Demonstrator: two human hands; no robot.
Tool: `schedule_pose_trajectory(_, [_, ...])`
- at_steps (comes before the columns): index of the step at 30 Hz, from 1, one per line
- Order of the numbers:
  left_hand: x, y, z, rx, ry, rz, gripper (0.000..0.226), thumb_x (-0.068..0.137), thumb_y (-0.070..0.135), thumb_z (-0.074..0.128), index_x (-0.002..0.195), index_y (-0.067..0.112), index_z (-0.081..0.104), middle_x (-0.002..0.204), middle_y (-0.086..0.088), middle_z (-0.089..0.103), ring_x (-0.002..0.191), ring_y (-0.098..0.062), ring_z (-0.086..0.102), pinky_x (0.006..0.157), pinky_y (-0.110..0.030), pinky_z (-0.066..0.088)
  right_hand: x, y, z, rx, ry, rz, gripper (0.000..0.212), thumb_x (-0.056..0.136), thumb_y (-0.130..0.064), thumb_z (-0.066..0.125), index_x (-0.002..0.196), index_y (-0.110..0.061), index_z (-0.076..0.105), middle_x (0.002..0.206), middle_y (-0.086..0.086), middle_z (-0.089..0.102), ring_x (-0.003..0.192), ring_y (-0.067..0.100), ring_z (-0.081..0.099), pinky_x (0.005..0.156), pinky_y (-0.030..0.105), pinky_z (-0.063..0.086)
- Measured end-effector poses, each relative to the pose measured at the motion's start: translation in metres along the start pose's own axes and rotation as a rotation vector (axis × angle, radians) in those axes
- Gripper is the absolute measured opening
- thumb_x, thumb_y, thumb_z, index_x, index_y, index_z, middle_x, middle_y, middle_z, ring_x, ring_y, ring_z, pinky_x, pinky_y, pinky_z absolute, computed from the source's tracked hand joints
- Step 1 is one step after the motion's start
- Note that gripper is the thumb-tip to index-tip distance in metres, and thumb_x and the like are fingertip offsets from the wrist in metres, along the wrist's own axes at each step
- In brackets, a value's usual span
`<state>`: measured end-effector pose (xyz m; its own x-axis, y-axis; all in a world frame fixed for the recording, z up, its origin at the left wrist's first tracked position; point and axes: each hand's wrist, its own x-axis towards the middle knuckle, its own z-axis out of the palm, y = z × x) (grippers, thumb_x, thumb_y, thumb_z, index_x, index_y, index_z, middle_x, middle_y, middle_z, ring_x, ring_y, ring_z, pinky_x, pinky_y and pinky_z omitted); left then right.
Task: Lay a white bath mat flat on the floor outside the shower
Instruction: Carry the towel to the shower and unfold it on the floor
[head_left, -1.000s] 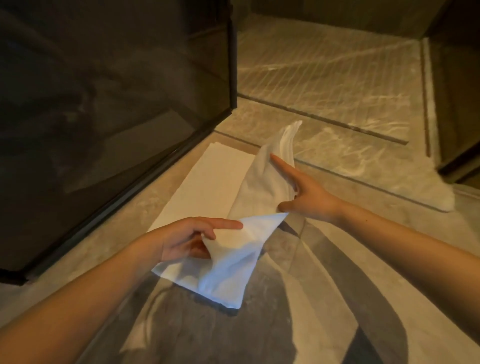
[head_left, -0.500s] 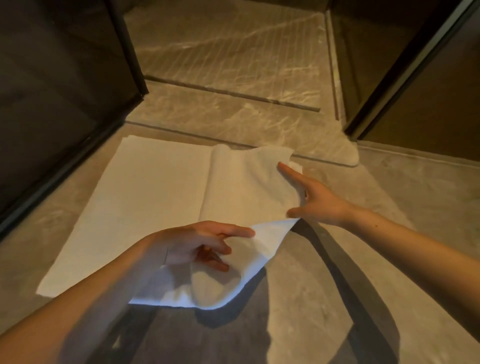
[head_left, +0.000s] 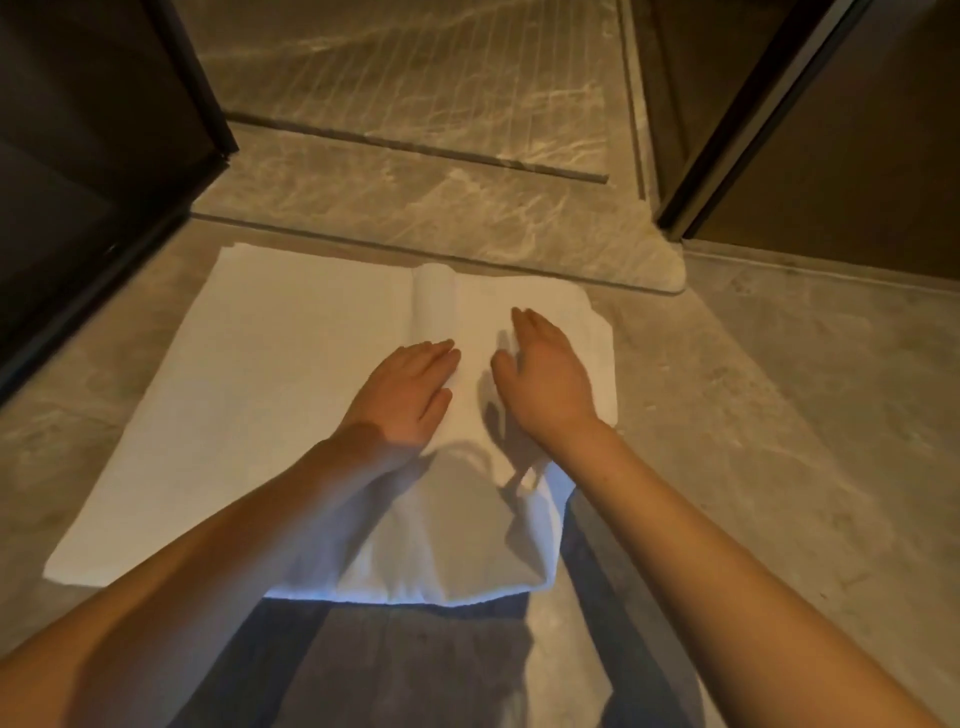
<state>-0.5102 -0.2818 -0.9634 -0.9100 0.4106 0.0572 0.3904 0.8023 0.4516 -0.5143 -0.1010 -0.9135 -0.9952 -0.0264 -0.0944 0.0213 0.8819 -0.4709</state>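
Observation:
The white bath mat (head_left: 249, 395) lies on the grey floor in front of the shower threshold. Its left part is spread in a single layer; its right part is still doubled over, with a fold line running front to back near the middle. My left hand (head_left: 408, 395) rests palm down on the folded part beside that fold, fingers nearly together. My right hand (head_left: 545, 379) is flat just to its right, also on the folded layer. Neither hand grips the cloth.
A marble shower threshold (head_left: 467, 218) and the ribbed shower floor (head_left: 415, 78) lie beyond the mat. A dark glass panel (head_left: 104, 156) stands on the left, a dark door frame (head_left: 727, 130) on the right. Grey floor (head_left: 779, 415) stretches to the right.
Both hands have let go of the raised mat corner and dropped flat onto it. The lifted flap now lies down on the mat. The view has shifted to face the threshold squarely.

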Motion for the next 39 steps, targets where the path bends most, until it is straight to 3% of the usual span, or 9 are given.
schedule_pose_trajectory(2, [0.0,-0.012,0.01,0.146,-0.094,0.016,0.05,0.102,0.028,0.035,0.151,0.019,0.029,0.161,0.002,0.02,0.149,-0.022,0.013,0.119,-0.039,0.005,-0.003,-0.014,0.027,-0.048,-0.06,0.056,0.062,0.102,-0.035,0.035,0.155,-0.008,0.017,0.163,0.011,0.015,0.15,0.027,0.011,0.121,0.038,0.01])
schedule_pose_trajectory(6, [-0.009,-0.026,0.024,0.232,-0.123,0.078,0.052,0.103,0.031,0.032,0.153,0.031,0.019,0.159,0.015,0.007,0.15,-0.018,0.002,0.119,-0.036,-0.003,-0.014,0.001,0.068,-0.206,-0.074,0.277,0.065,0.103,-0.044,0.021,0.157,-0.016,-0.003,0.165,0.003,-0.006,0.151,0.022,-0.008,0.121,0.043,-0.005])
schedule_pose_trajectory(13, [-0.034,-0.009,0.034,0.182,0.06,0.028,0.051,0.099,0.034,0.031,0.149,0.024,0.036,0.158,0.001,0.029,0.148,-0.026,0.019,0.119,-0.049,0.016,-0.019,0.041,0.08,-0.258,0.05,0.017,0.066,0.1,-0.051,0.016,0.157,-0.022,0.003,0.165,0.002,0.002,0.152,0.019,-0.004,0.12,0.039,-0.009])
schedule_pose_trajectory(20, [-0.056,0.033,0.044,0.328,-0.105,-0.325,0.067,0.096,0.054,0.02,0.155,0.023,0.012,0.163,-0.01,0.005,0.148,-0.038,0.004,0.115,-0.055,0.004,0.017,0.052,0.051,-0.389,-0.169,-0.37,0.063,0.102,-0.05,0.023,0.157,-0.027,0.003,0.166,-0.001,0.002,0.152,0.016,-0.002,0.122,0.04,-0.002])
schedule_pose_trajectory(23, [-0.042,0.026,0.026,0.366,-0.079,-0.232,0.06,0.098,0.049,0.022,0.154,0.028,0.018,0.163,-0.007,0.013,0.146,-0.036,0.014,0.116,-0.05,0.007,0.021,0.034,0.046,-0.393,-0.156,-0.313,0.063,0.102,-0.045,0.028,0.157,-0.023,0.008,0.165,0.003,0.005,0.152,0.021,0.001,0.121,0.042,0.001])
schedule_pose_trajectory(26, [-0.023,-0.003,0.005,0.408,-0.097,-0.019,0.054,0.101,0.039,0.029,0.154,0.031,0.018,0.163,0.002,0.012,0.149,-0.027,0.008,0.119,-0.045,0.001,-0.009,0.005,0.062,-0.161,0.055,-0.073,0.061,0.101,-0.039,0.033,0.156,-0.016,0.018,0.163,0.01,0.016,0.151,0.027,0.01,0.12,0.044,0.007])
schedule_pose_trajectory(30, [-0.027,-0.036,0.008,0.401,-0.125,0.011,0.052,0.101,0.04,0.026,0.153,0.04,0.016,0.162,0.011,0.009,0.15,-0.019,0.003,0.119,-0.048,0.001,-0.048,0.002,0.096,-0.203,0.057,0.061,0.061,0.102,-0.042,0.025,0.157,-0.024,0.007,0.165,0.003,0.004,0.152,0.023,-0.003,0.122,0.044,-0.002])
schedule_pose_trajectory(35, [-0.045,-0.041,0.015,0.297,-0.007,-0.181,0.053,0.097,0.043,0.024,0.15,0.044,0.021,0.161,0.013,0.017,0.149,-0.017,0.008,0.118,-0.05,0.008,-0.03,0.004,0.103,-0.252,0.013,-0.09,0.061,0.1,-0.047,0.014,0.157,-0.028,0.004,0.165,-0.002,0.0,0.151,0.02,-0.008,0.122,0.042,-0.007])
schedule_pose_trajectory(39, [-0.066,-0.05,0.01,0.285,0.061,-0.349,0.055,0.097,0.044,0.017,0.152,0.038,0.022,0.162,0.005,0.018,0.149,-0.022,0.01,0.117,-0.055,0.01,0.0,-0.013,0.105,-0.269,-0.066,-0.309,0.061,0.1,-0.047,0.023,0.157,-0.03,0.008,0.165,-0.003,0.006,0.152,0.019,-0.002,0.122,0.041,-0.003])
